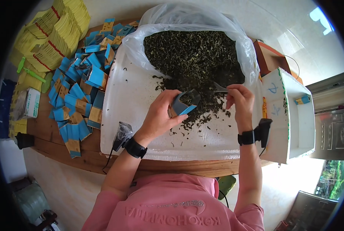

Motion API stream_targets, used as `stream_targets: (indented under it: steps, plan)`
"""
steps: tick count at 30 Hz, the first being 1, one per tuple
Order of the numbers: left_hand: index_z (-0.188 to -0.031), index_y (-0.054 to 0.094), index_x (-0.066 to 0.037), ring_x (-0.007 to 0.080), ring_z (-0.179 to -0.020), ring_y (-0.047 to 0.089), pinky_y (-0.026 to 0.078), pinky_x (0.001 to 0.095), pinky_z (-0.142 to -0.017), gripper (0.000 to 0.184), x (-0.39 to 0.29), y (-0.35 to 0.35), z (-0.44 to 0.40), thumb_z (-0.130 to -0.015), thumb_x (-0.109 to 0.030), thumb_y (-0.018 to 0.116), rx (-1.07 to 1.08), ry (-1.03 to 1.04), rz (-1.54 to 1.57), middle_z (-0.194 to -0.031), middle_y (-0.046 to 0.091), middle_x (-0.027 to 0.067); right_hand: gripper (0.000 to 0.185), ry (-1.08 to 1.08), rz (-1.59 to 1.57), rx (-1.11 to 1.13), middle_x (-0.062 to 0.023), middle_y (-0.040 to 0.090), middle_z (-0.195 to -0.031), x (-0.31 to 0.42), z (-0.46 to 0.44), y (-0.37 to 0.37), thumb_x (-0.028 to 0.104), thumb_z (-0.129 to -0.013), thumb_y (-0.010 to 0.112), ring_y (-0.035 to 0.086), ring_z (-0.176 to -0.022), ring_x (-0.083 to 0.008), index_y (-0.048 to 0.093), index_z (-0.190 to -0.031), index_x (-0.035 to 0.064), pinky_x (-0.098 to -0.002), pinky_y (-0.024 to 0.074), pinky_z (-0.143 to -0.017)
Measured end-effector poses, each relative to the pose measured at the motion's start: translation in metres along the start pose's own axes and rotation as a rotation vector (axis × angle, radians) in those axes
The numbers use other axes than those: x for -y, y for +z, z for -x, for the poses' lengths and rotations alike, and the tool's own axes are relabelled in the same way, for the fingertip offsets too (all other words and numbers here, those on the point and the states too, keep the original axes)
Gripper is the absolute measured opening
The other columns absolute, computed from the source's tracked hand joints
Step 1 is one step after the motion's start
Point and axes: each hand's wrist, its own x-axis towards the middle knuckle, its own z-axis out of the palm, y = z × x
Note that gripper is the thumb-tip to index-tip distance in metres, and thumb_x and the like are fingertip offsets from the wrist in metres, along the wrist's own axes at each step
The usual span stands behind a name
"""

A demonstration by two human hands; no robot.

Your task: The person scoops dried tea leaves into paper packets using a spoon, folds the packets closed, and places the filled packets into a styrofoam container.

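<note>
While the blue and brown packet [180, 109] was held by the left hand [156, 117], a small spoon [220, 89] was pinched by the right hand [242, 101]. The fingers of the left hand were curled round the packet, maybe so that its thin walls would not fold. The spoon was pointed at the dark dried leaves [191, 54], which were heaped ahead of the hands. Below the packet was the white tray [120, 111], likely so that dropped bits could be caught. Beyond the hands, the clear bag [249, 57] was spread wide, perhaps so that the leaves could be reached. More packets [97, 77] were piled on the wooden desk [41, 133], to the left of the left hand. A white box [276, 134] was set to the right of the right hand, with a small blue and brown pack [303, 99] inside.

The held packet was tipped a little, between the two hands but nearer the left, and its mouth was opened. Its inside was dark, and some pale leaf bits could be seen there. How full it was could not be told.
</note>
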Motion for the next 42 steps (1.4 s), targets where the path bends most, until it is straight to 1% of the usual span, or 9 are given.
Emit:
stream_targets:
  steps: [10,12,16,18,20,22,32,35,42]
  plan:
    - [-0.123,0.054,-0.003,0.0354,-0.108,0.057,0.048,0.0402,-0.092,0.061,0.004,0.001,0.003,-0.07,-0.012,0.082,0.022,-0.035,0.004,-0.117,0.059,0.0145,0.012,-0.123,0.132,0.109,-0.0031,0.06,-0.067,0.069,0.05,0.031,0.002,-0.089,0.058,0.054,-0.051,-0.0089,0.068,-0.092,-0.0029,-0.0227,0.0406,-0.046]
    - [-0.125,0.052,-0.003,0.0352,-0.109,0.057,0.048,0.0404,-0.093,0.063,0.004,0.0,0.002,-0.07,-0.014,0.081,0.043,-0.054,0.001,-0.118,0.058,0.0144,0.009,-0.677,0.561,0.14,-0.0064,0.061,-0.067,0.064,0.059,0.043,-0.002,-0.088,0.059,0.059,-0.057,-0.0108,0.067,-0.092,-0.003,-0.0257,0.0455,-0.05]
    - [-0.125,0.052,-0.003,0.0348,-0.108,0.057,0.048,0.0399,-0.092,0.063,0.007,0.001,0.003,-0.07,-0.015,0.081,0.032,-0.056,0.013,-0.117,0.058,0.0141,0.018,-0.965,0.788,0.23,-0.0136,0.066,-0.079,0.07,0.067,0.049,-0.011,-0.081,0.064,0.065,-0.065,-0.0226,0.066,-0.097,-0.0021,-0.0309,0.0512,-0.059]
    - [-0.125,0.055,-0.006,0.0182,-0.091,0.059,0.048,0.0295,-0.077,0.062,0.009,0.002,0.003,-0.072,-0.022,0.082,-0.015,-0.022,0.004,-0.105,0.061,0.006,0.023,-0.99,0.736,0.227,-0.0144,0.067,-0.083,0.074,0.065,0.046,-0.014,-0.079,0.064,0.066,-0.068,-0.0278,0.066,-0.098,-0.0027,-0.0332,0.0519,-0.06]
    - [-0.125,0.054,-0.005,0.0238,-0.095,0.06,0.049,0.0328,-0.08,0.062,0.005,-0.001,0.002,-0.072,-0.019,0.081,0.006,-0.056,0.025,-0.108,0.06,0.0089,0.025,-1.091,0.744,0.246,-0.015,0.066,-0.082,0.079,0.064,0.044,-0.015,-0.076,0.063,0.065,-0.069,-0.0295,0.066,-0.098,-0.0032,-0.036,0.0524,-0.062]
    - [-0.125,0.053,-0.004,0.0295,-0.099,0.06,0.05,0.036,-0.083,0.061,0.003,-0.002,0.002,-0.072,-0.016,0.08,0.029,-0.087,0.047,-0.112,0.058,0.0119,0.031,-1.035,0.873,0.398,-0.0155,0.067,-0.085,0.07,0.068,0.046,-0.015,-0.071,0.063,0.066,-0.071,-0.0298,0.066,-0.099,-0.0027,-0.0384,0.0527,-0.064]
    - [-0.126,0.054,-0.006,0.0201,-0.091,0.059,0.049,0.0305,-0.077,0.062,0.003,-0.001,0.004,-0.072,-0.017,0.082,0.0,-0.139,0.076,-0.105,0.059,0.0072,0.025,-1.002,0.773,0.305,-0.0133,0.07,-0.088,0.061,0.069,0.039,-0.016,-0.079,0.062,0.069,-0.073,-0.0216,0.068,-0.1,-0.0031,-0.0304,0.0528,-0.063]
    - [-0.126,0.055,-0.005,0.0179,-0.09,0.06,0.049,0.0294,-0.077,0.061,0.004,-0.001,0.005,-0.072,-0.016,0.082,-0.01,-0.148,0.095,-0.104,0.06,0.006,0.02,-0.713,0.416,0.094,-0.0066,0.067,-0.082,0.054,0.073,0.034,-0.011,-0.088,0.059,0.065,-0.069,-0.0103,0.067,-0.105,-0.0029,-0.0226,0.0499,-0.062]
    - [-0.125,0.055,-0.003,0.0112,-0.093,0.061,0.052,0.0282,-0.082,0.058,0.004,-0.005,0.002,-0.075,-0.012,0.083,-0.007,-0.152,0.471,-0.108,0.064,0.0026,0.016,-0.104,0.145,0.107,-0.005,0.066,-0.078,-0.025,0.052,-0.016,0.002,-0.092,0.06,0.062,-0.066,-0.0094,0.067,-0.107,-0.0019,-0.0232,0.0499,-0.061]
